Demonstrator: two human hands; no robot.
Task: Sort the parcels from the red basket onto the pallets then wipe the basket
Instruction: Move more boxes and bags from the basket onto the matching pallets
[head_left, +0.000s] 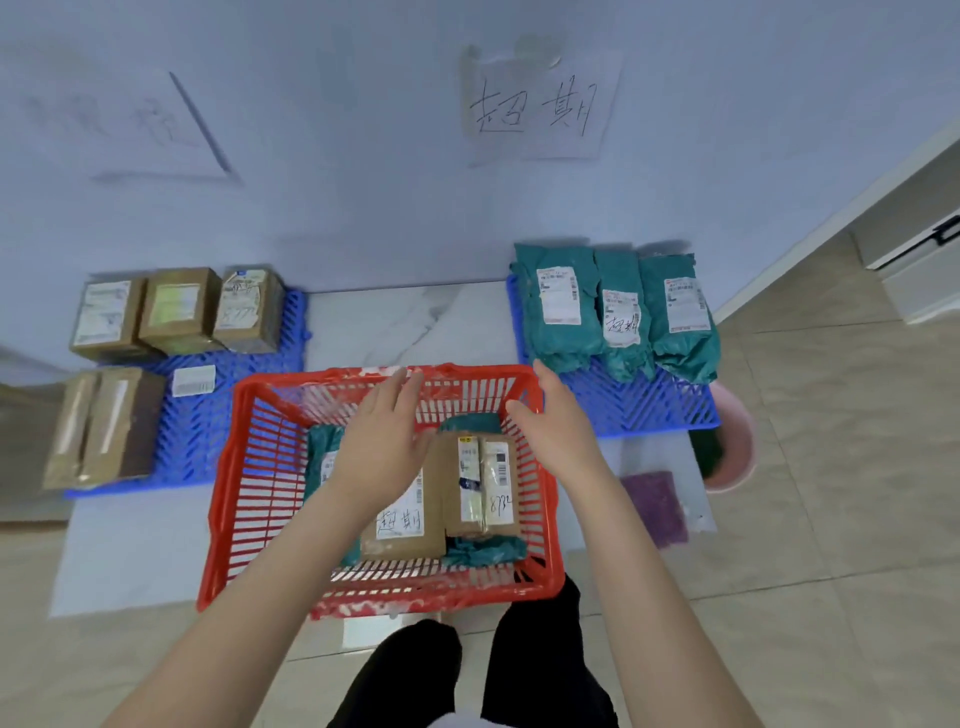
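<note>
The red basket (545, 584) sits on the floor between two blue pallets. Inside it two brown boxes (483, 483) lie side by side on teal bags (480, 552). The left hand (382, 452) hovers over the left box, and the right hand (558, 431) is by the basket's right wall. Each grip is wide, fingers straight, holding nothing. I cannot tell whether either hand touches a parcel. The left pallet (200, 431) carries five sorted boxes (179, 312). The right pallet (649, 410) carries three sorted bags (621, 312), close together. A purple cloth (655, 506) lies right of the basket, near a pink bucket (735, 441). A handwritten sign (540, 104) hangs on the wall.
</note>
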